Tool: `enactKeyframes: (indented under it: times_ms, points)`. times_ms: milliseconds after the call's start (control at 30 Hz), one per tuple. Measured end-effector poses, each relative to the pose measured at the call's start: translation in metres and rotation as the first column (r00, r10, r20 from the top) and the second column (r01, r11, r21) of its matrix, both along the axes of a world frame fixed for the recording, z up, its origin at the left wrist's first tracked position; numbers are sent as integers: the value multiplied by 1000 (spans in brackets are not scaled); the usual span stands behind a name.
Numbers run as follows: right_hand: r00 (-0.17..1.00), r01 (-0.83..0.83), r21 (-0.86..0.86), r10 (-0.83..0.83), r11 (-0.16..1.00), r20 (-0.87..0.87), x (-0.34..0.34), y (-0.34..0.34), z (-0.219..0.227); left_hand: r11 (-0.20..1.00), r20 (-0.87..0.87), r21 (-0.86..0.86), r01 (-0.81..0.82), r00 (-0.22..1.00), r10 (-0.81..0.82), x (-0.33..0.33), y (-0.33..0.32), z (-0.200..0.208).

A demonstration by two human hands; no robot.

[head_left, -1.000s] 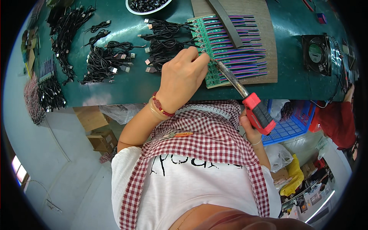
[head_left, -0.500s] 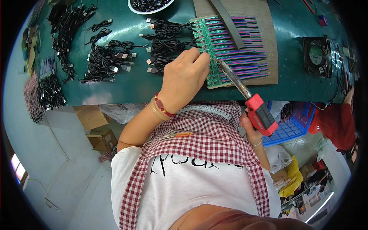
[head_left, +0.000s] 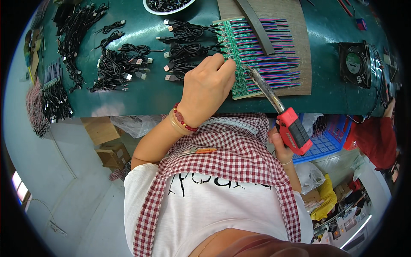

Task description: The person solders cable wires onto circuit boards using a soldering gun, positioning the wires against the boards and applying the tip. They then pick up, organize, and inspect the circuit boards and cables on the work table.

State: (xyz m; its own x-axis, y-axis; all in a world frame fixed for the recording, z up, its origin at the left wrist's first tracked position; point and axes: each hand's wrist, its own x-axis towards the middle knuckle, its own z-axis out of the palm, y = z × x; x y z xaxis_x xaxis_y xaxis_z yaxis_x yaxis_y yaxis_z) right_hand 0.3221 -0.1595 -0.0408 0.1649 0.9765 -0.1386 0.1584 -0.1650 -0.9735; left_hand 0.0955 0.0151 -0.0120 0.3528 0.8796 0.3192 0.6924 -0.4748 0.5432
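Along the left edge of the green circuit panel, you are holding your left hand with its fingers bent and drawn together; the fingertips are hiding from view, so you cannot tell whether they are pinching anything. The panel itself is lying on a brown sheet on the green table, straight ahead of your body.

Right of the panel and closer to you, your right hand is gripping a soldering iron by its red-and-black handle. Its metal barrel is slanting forward and left, and its tip is sitting over the panel, just beside your left hand; whether it is touching is too small to tell.

Rows of coloured wires are extending from the panel's right side, and a grey bar is lying across some of them. Left of the panel, black cables with plugs are pointing their thin ends toward its edge, and a second cable heap is resting farther left. Beyond the panel, to its left, a white bowl is holding small dark pieces. Well right of the panel, a square black fan is standing.
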Motion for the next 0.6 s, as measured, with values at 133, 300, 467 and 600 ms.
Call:
enactKeyframes:
  times_ms: [133, 300, 467, 600]
  points:
    - [980, -187, 73, 180, 980, 90, 7, -5, -6, 1000, -7, 1, -3, 1000, 3, 0, 0, 2]
    - [979, -190, 55, 185, 980, 79, 7, -8, -5, 1000, -13, -4, -5, 1000, 5, 0, 0, 1]
    - [999, -14, -30, 13, 999, -33, 0, -7, -3, 1000, -26, 9, -3, 1000, 3, 0, 2, 1]
    - [999, -46, -35, 46, 998, 2, 2, -6, -6, 1000, -64, -14, 13, 998, -13, 0, 4, 3]
